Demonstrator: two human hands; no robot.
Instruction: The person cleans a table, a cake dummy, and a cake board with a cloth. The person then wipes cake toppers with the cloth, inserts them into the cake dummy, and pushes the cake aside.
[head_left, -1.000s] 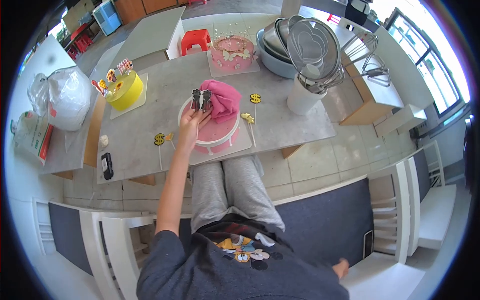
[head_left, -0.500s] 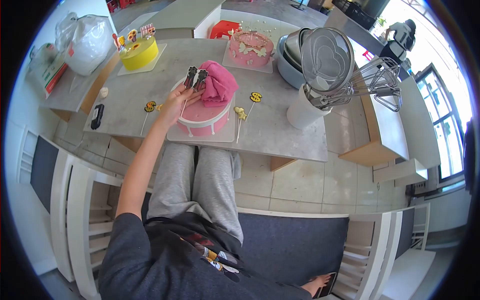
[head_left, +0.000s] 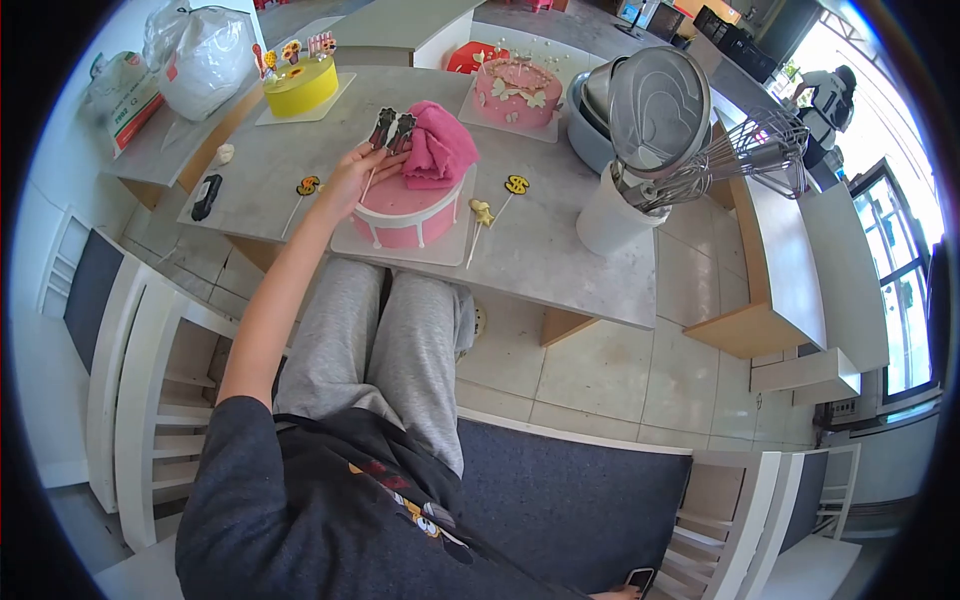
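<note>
My left hand (head_left: 358, 180) is closed on a black cake topper (head_left: 390, 130) with a pale outline, and a thin stick shows below the fingers. It is above the left side of a pink cake (head_left: 405, 222) with white drip trim, on a white board (head_left: 440, 248). A folded pink cloth (head_left: 440, 148) rests on the cake's top. Gold dollar-sign toppers (head_left: 307, 186) and a gold balloon-like topper (head_left: 482, 211) lie on the table beside it. At the bottom edge, my right hand (head_left: 617, 594) is partly visible, gripping a phone (head_left: 640, 578) by the bench.
A yellow cake (head_left: 303, 88) and a pink butterfly cake (head_left: 517, 95) stand farther back. To the right are metal bowls (head_left: 590, 135) and a white container (head_left: 612, 220) of whisks and strainers. A black object (head_left: 206, 198) lies at left. Another person (head_left: 828, 105) stands in the background.
The view has tilted and shifted slightly. My left hand stays over the cake with the topper. My right hand has drawn lower, mostly out of view, and the phone shows more plainly.
</note>
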